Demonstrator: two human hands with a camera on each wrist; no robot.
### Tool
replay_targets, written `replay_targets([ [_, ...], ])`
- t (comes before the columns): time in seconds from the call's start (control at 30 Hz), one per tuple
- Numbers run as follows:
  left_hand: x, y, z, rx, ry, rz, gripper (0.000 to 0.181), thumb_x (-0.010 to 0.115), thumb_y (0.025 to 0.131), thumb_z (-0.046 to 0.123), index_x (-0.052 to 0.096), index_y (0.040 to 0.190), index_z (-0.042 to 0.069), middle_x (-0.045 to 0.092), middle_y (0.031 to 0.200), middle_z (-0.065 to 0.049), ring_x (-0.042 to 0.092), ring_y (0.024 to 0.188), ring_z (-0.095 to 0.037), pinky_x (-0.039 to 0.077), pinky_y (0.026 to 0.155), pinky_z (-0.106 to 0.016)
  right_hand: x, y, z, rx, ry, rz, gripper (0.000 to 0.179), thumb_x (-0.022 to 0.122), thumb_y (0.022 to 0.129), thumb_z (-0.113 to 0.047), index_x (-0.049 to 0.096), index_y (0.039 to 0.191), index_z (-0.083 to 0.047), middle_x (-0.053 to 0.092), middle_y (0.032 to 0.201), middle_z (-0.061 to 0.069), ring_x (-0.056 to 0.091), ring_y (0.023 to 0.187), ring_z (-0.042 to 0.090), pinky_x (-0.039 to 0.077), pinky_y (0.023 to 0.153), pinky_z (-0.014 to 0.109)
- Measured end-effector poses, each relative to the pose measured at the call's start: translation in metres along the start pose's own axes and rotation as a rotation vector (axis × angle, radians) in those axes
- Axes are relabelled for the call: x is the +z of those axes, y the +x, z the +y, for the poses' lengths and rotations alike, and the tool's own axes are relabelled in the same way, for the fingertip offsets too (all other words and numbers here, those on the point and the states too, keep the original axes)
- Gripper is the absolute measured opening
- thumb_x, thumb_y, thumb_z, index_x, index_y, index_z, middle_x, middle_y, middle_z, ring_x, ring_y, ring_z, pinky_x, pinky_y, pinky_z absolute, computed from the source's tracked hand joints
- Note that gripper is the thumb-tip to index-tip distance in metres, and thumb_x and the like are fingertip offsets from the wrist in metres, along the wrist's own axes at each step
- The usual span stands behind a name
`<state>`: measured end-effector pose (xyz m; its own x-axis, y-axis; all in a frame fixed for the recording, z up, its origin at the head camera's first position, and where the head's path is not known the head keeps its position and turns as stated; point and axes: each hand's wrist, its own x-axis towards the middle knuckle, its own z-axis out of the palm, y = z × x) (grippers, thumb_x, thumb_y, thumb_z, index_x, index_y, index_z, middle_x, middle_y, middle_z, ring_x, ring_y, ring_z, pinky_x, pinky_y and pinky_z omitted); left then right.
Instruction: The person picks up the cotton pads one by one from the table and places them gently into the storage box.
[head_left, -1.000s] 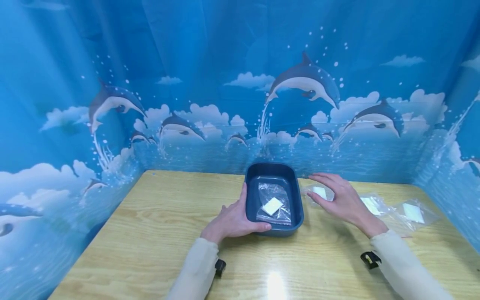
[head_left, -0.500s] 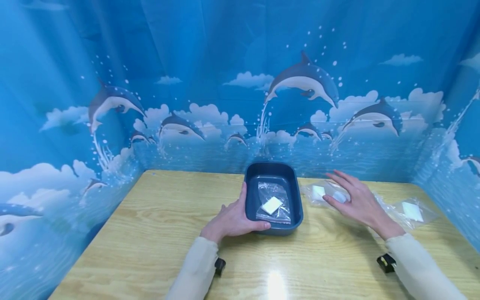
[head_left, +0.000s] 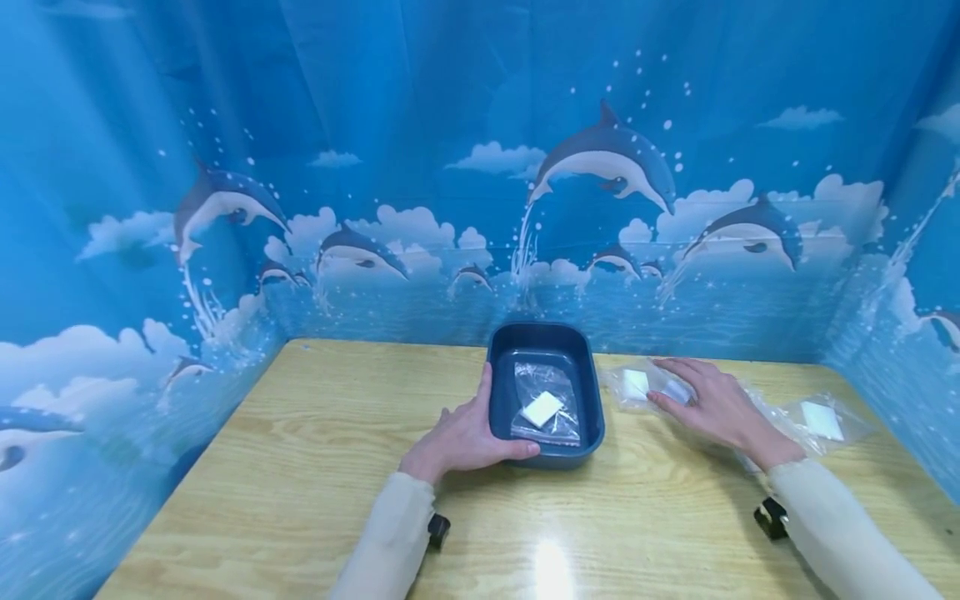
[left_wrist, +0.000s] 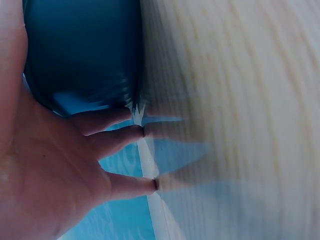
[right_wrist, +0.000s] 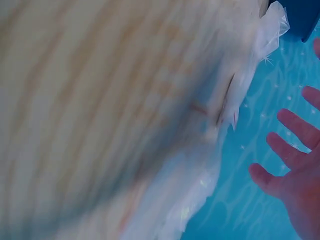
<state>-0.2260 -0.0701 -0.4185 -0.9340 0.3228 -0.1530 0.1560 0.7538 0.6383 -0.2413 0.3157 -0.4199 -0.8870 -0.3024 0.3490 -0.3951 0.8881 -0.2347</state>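
Observation:
My left hand (head_left: 465, 439) rests against a dark blue plastic bin (head_left: 592, 392), fingers along its left side and thumb across the near edge. The left wrist view shows those fingers straight, their tips down at the tabletop. A clear zip bag (head_left: 558, 429) with a white square label lies inside the bin. My right hand (head_left: 712, 404) hovers low over clear plastic bags to the right of the bin. Another labelled bag (head_left: 635, 385) lies just left of its fingertips. In the right wrist view the fingers (right_wrist: 298, 127) are spread, with nothing between them.
One more labelled clear bag (head_left: 822, 422) lies farther right, with crumpled plastic between it and the right wrist. A blue dolphin-print curtain (head_left: 420, 300) hangs behind the wooden table (head_left: 315, 467).
My right hand has shifted right, from over the labelled bag nearest the bin to farther along the bags, then lowered. The left hand and bin have stayed in place.

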Motion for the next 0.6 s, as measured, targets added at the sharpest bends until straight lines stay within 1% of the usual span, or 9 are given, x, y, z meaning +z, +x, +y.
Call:
replay_targets([
  [0.07, 0.000, -0.001, 0.001, 0.001, 0.004, 0.001, 0.139, 0.076, 0.071, 0.077, -0.017, 0.163, 0.030, 0.030, 0.168, -0.013, 0.034, 0.154, -0.037, 0.010, 0.125, -0.070, 0.003, 0.004, 0.002, 0.013, 0.083, -0.010, 0.051, 0.066, 0.100, -0.037, 0.062, 0.139, -0.005, 0.062, 0.140, 0.025, 0.055, 0.127, 0.052, 0.044, 0.101, 0.072],
  [0.13, -0.001, -0.001, 0.001, 0.005, 0.004, 0.002, 0.139, 0.076, 0.071, 0.077, -0.016, 0.164, 0.029, 0.031, 0.168, -0.013, 0.034, 0.153, -0.038, 0.011, 0.125, -0.071, 0.008, 0.009, 0.003, 0.025, 0.144, -0.023, 0.045, 0.065, 0.101, -0.032, 0.065, 0.135, -0.003, 0.064, 0.137, 0.024, 0.058, 0.126, 0.051, 0.046, 0.102, 0.070],
  [0.23, -0.001, -0.001, 0.000, 0.002, -0.001, 0.002, 0.139, 0.076, 0.071, 0.076, -0.015, 0.164, 0.029, 0.031, 0.169, -0.012, 0.035, 0.153, -0.037, 0.011, 0.125, -0.071, 0.016, 0.018, 0.006, 0.039, 0.189, -0.050, 0.038, 0.065, 0.102, -0.028, 0.069, 0.129, -0.002, 0.068, 0.133, 0.024, 0.065, 0.118, 0.047, 0.051, 0.099, 0.066],
  [0.37, 0.001, -0.002, 0.000, -0.002, -0.014, 0.007, 0.138, 0.077, 0.072, 0.075, -0.013, 0.165, 0.028, 0.031, 0.169, -0.010, 0.037, 0.152, -0.038, 0.011, 0.125, -0.071, 0.026, 0.027, 0.004, 0.029, 0.171, -0.089, 0.034, 0.067, 0.100, -0.028, 0.072, 0.124, -0.005, 0.071, 0.127, 0.023, 0.070, 0.109, 0.042, 0.055, 0.094, 0.062],
  [0.43, 0.001, -0.002, -0.001, 0.001, -0.012, 0.008, 0.138, 0.077, 0.072, 0.076, -0.013, 0.165, 0.028, 0.032, 0.168, -0.010, 0.038, 0.151, -0.038, 0.011, 0.125, -0.070, 0.029, 0.029, 0.001, 0.026, 0.153, -0.108, 0.035, 0.071, 0.097, -0.030, 0.073, 0.122, -0.006, 0.072, 0.125, 0.023, 0.069, 0.110, 0.043, 0.055, 0.094, 0.062],
  [0.6, 0.000, -0.001, -0.001, 0.005, -0.004, 0.012, 0.140, 0.076, 0.069, 0.079, -0.014, 0.164, 0.030, 0.033, 0.167, -0.012, 0.040, 0.150, -0.040, 0.010, 0.126, -0.069, 0.028, 0.032, -0.004, 0.004, 0.096, -0.165, 0.049, 0.080, 0.089, -0.039, 0.073, 0.124, -0.006, 0.069, 0.130, 0.024, 0.061, 0.122, 0.050, 0.050, 0.101, 0.066],
])
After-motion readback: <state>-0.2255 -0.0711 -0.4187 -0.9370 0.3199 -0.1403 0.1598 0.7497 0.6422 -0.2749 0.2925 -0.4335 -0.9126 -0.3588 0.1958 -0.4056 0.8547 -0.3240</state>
